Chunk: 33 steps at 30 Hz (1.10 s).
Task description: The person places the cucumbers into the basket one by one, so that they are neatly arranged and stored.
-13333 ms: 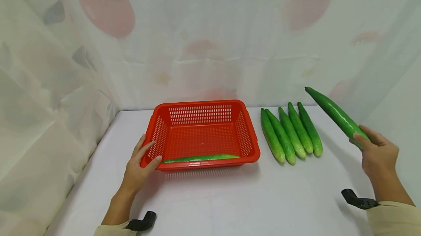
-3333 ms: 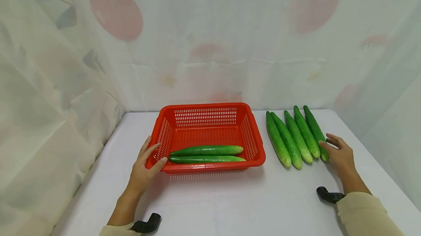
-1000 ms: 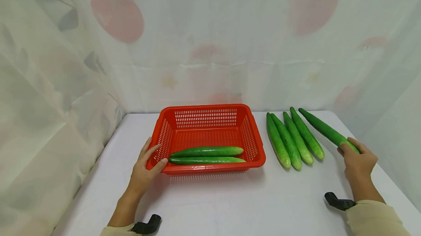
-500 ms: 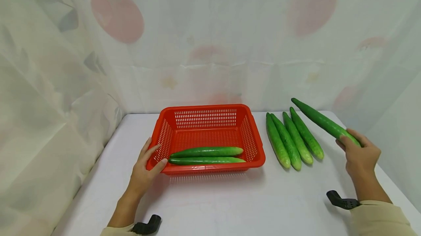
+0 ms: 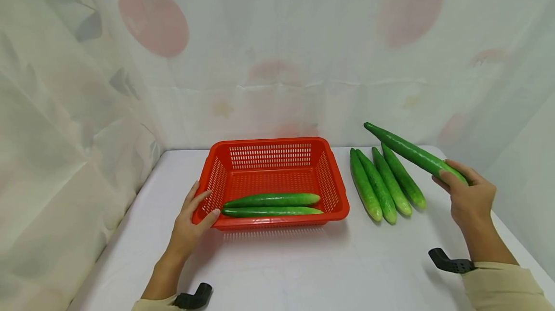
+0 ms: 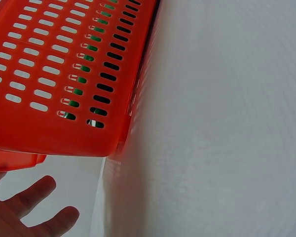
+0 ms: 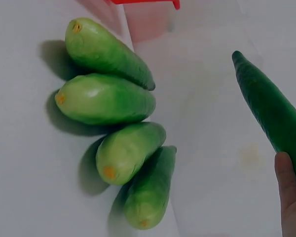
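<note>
My right hand [image 5: 472, 198] grips a cucumber [image 5: 412, 151] near its paler end. That cucumber slants up and left, raised above the table, and in the right wrist view my thumb [image 7: 288, 182] lies along it. Several cucumbers [image 5: 366, 186] lie side by side on the table below and left of that hand. At the table's middle stands a red plastic basket [image 5: 270, 221] with slotted walls. Two cucumbers [image 5: 273, 200] lie lengthwise in it, near its front wall. With fingers spread, my left hand [image 5: 188, 226] rests on the basket's left front corner; the left wrist view shows fingers [image 6: 32, 196] beside the basket wall.
A white cloth covers the table [image 5: 277, 272]. Behind it hangs a pale printed curtain [image 5: 277, 36], which continues as a folded sheet on the left. Each wrist carries a black camera mount [image 5: 451, 262].
Since 3.3 s ago, my right hand has taken the rightmost cucumber off the table, lifted it and begun swinging it left. Earlier, a second cucumber went into the basket. The left hand stays put.
</note>
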{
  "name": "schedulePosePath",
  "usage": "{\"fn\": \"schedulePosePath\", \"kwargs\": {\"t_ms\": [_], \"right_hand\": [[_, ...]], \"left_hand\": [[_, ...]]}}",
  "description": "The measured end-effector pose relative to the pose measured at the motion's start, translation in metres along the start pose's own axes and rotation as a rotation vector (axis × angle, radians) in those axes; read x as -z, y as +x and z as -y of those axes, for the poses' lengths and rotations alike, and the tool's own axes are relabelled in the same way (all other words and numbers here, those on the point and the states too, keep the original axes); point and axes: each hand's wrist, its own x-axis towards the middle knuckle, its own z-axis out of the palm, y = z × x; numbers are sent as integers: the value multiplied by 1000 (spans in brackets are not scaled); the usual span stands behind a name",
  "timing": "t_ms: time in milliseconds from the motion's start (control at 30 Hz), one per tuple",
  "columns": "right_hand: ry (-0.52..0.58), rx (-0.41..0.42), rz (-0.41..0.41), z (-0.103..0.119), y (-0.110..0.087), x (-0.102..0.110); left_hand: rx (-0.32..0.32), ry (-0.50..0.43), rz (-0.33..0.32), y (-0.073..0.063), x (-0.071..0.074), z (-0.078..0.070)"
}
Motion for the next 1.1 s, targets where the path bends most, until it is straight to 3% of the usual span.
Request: {"fn": "schedulePosePath", "kwargs": {"t_ms": [167, 633, 800, 1100], "right_hand": [[16, 47, 89, 2, -4, -10], [224, 106, 357, 9, -18, -32], [206, 133, 439, 10, -20, -42], [96, 169, 514, 5, -23, -60]], "left_hand": [[-3, -3, 2, 0, 0, 0], [-12, -1, -3, 0, 0, 0], [-11, 1, -4, 0, 0, 0], [-9, 5, -4, -1, 0, -1]]}}
